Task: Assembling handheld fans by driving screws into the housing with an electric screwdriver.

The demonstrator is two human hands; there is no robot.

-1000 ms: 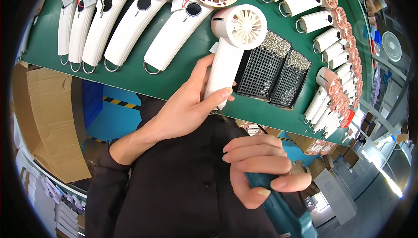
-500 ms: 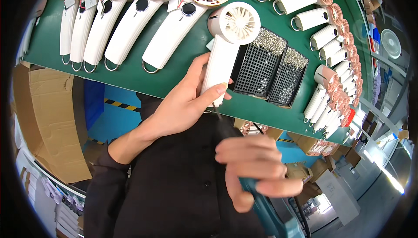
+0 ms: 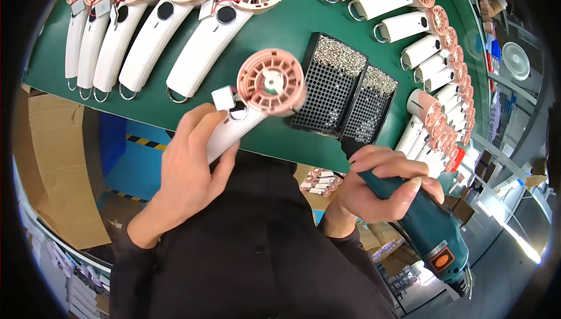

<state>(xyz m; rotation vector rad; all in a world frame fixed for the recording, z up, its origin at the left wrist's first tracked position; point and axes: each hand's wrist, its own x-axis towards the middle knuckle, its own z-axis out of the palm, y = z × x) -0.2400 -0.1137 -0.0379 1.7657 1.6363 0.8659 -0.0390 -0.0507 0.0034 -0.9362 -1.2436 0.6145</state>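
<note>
1. Holding: a handheld fan (image 3: 251, 106), open pink head uppermost, is pinched at its white handle by the left hand (image 3: 186, 170), clear of the green bench (image 3: 292, 33).
2. An electric screwdriver (image 3: 418, 214) is enclosed by the right hand (image 3: 374, 187), its grip wrapped tight.
3. The fastening step is judged in hand; the bit must be brought to the head, beyond the left grip.

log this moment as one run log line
left hand: holds handheld fan | right hand: grips electric screwdriver | screw trays: on green mat
</note>
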